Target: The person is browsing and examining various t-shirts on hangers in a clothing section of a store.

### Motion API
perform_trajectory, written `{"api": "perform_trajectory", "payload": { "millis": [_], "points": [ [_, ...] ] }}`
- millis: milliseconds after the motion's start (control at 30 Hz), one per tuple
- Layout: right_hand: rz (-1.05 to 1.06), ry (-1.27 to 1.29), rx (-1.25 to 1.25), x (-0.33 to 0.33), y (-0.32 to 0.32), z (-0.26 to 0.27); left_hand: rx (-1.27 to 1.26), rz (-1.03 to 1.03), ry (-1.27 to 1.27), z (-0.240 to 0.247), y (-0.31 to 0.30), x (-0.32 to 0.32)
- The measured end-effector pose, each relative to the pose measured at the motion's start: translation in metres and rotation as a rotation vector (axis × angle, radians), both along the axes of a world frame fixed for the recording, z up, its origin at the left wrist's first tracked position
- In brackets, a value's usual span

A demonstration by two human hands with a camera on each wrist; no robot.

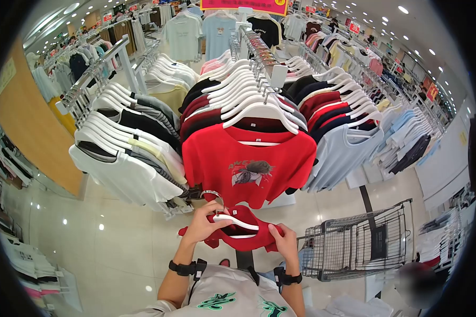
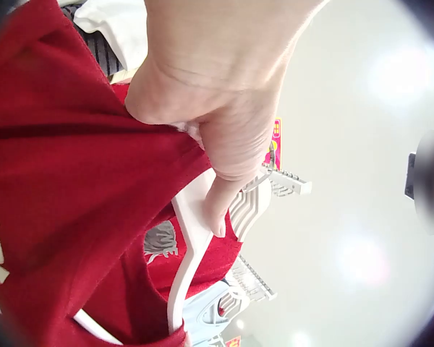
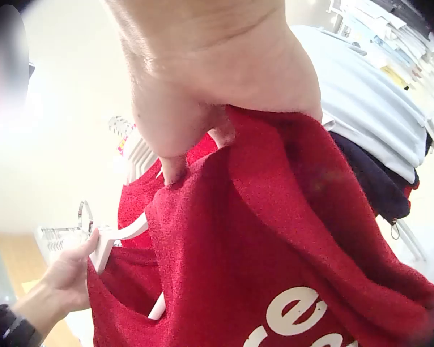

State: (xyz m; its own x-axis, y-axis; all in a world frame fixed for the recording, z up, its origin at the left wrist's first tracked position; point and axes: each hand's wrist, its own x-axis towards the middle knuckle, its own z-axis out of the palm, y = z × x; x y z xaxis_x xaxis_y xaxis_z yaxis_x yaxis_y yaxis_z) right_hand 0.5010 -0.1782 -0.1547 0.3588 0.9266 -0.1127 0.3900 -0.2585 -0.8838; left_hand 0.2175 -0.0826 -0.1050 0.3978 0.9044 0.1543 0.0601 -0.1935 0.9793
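Observation:
A dark red shirt (image 1: 248, 242) with white lettering hangs on a white hanger (image 1: 237, 222), held before the person's body. The left hand (image 1: 202, 223) grips the hanger near its hook; in the left wrist view the left hand's (image 2: 217, 108) thumb lies along the white hanger (image 2: 192, 246). The right hand (image 1: 285, 242) pinches the shirt's shoulder, and in the right wrist view the right hand (image 3: 217, 87) has its thumb and fingers on the red cloth (image 3: 231, 217). The hanger's far end is inside the shirt.
A bright red shirt (image 1: 251, 164) faces forward on the middle rack, just beyond the hands. Racks of shirts stand at both sides, with a white shirt (image 1: 127, 174) left and a light blue one (image 1: 344, 150) right. A wire shopping cart (image 1: 354, 245) stands at the right.

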Motion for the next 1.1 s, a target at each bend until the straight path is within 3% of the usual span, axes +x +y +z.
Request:
{"api": "perform_trajectory", "payload": {
  "millis": [67, 200, 267, 467, 533, 700, 867, 933, 1100],
  "points": [
    [0.067, 0.071, 0.034, 0.006, -0.002, 0.0, 0.089, 0.005, 0.114, 0.004, 0.002, 0.0],
    [0.093, 0.181, 0.135, 0.019, -0.01, -0.02, 0.086, -0.025, 0.047, 0.005, 0.006, 0.006],
    [0.152, 0.265, -0.018, 0.024, -0.016, -0.02, 0.054, -0.052, 0.012, 0.004, 0.006, 0.009],
    [0.164, 0.13, 0.077, 0.019, -0.026, -0.035, 0.032, -0.058, 0.095, -0.014, 0.007, 0.006],
    [0.3, -0.046, 0.206, 0.013, -0.024, -0.021, -0.009, -0.061, 0.059, -0.015, 0.007, 0.006],
    [0.47, -0.075, 0.255, -0.003, -0.012, -0.003, 0.01, -0.064, 0.069, -0.01, 0.007, 0.01],
    [0.463, -0.181, 0.192, -0.024, -0.004, -0.01, 0.083, -0.125, 0.112, -0.011, 0.003, 0.019],
    [0.404, -0.145, 0.075, -0.022, -0.006, -0.009, -0.006, -0.153, 0.122, -0.011, 0.004, 0.016],
    [0.293, -0.024, 0.094, -0.006, -0.014, -0.019, -0.117, -0.16, 0.228, -0.002, 0.007, -0.008]
  ]
}}
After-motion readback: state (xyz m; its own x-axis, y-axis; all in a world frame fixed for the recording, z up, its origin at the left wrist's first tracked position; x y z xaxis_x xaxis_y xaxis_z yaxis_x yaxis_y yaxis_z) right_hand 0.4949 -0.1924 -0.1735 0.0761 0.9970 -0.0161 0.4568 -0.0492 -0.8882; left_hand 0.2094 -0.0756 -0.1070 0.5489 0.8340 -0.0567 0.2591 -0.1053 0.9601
